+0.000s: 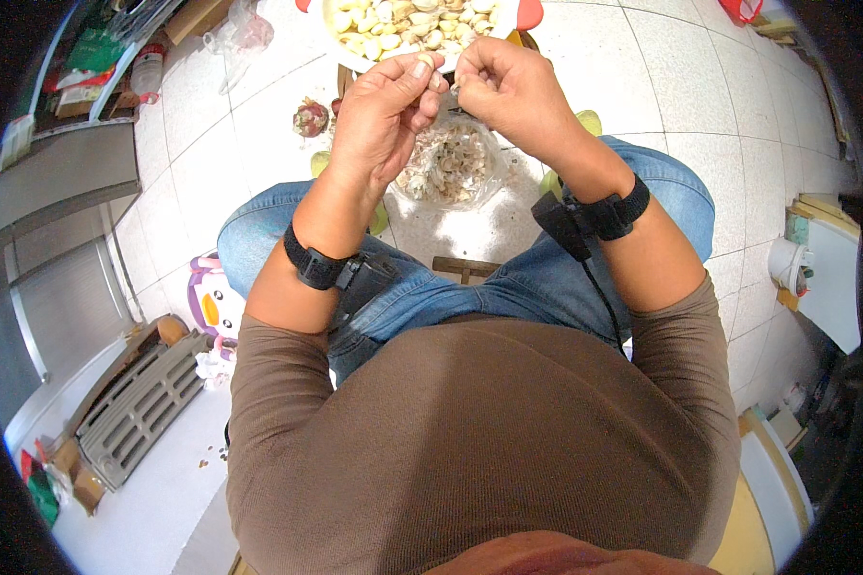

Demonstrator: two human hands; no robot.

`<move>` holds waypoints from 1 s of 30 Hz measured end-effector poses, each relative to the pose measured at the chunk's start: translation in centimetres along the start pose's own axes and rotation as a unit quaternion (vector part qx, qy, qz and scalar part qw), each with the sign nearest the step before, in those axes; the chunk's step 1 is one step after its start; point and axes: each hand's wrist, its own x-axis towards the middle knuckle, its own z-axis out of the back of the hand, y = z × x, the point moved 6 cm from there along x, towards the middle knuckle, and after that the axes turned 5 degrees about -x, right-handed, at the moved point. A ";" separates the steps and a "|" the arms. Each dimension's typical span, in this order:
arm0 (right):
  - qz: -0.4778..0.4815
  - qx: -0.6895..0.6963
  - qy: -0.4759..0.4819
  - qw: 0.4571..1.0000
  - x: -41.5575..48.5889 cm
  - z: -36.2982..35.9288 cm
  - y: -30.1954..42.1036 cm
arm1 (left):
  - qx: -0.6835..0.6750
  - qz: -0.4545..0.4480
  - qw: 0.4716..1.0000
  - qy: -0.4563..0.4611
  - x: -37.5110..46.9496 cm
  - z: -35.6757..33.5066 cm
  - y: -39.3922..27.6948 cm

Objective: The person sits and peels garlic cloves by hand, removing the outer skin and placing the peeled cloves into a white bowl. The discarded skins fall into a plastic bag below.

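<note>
My left hand [395, 97] is raised near the bowl, with a pale garlic clove [426, 60] pinched between thumb and forefinger. Close by on its right, my right hand [503, 90] has its fingers curled, thumb against forefinger, with a small bit at the tips, perhaps a piece of skin. Beyond both hands stands a white bowl [345, 56] with red handles, holding many garlic cloves, some peeled and some in their skins. Beneath the hands, between the knees, a clear plastic bag [500, 169] holds a heap of papery garlic skins [453, 169].
A purplish round vegetable or fruit [310, 118] lies on the tiled floor left of my left hand. A small stool with a cartoon face [212, 302] stands beside the left knee. A grey slatted plastic piece [147, 402] is at the lower left, a white bucket [787, 264] at the right.
</note>
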 end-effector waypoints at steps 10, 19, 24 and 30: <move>0.024 -0.013 0.038 0.999 -0.1 -0.7 -0.1 | 0.061 -0.012 0.998 -0.023 -0.5 0.2 -0.5; -0.090 0.112 0.052 0.988 -0.1 -0.7 -1.0 | 0.169 -0.047 0.983 -0.054 -1.2 0.2 -0.9; -0.130 0.196 0.077 0.969 -0.1 -0.8 -1.0 | 0.221 -0.085 0.970 -0.061 -1.6 -0.4 -1.2; -0.154 0.258 0.105 0.948 -0.2 -1.0 -1.5 | 0.254 -0.110 0.959 -0.063 -1.7 -0.6 -1.4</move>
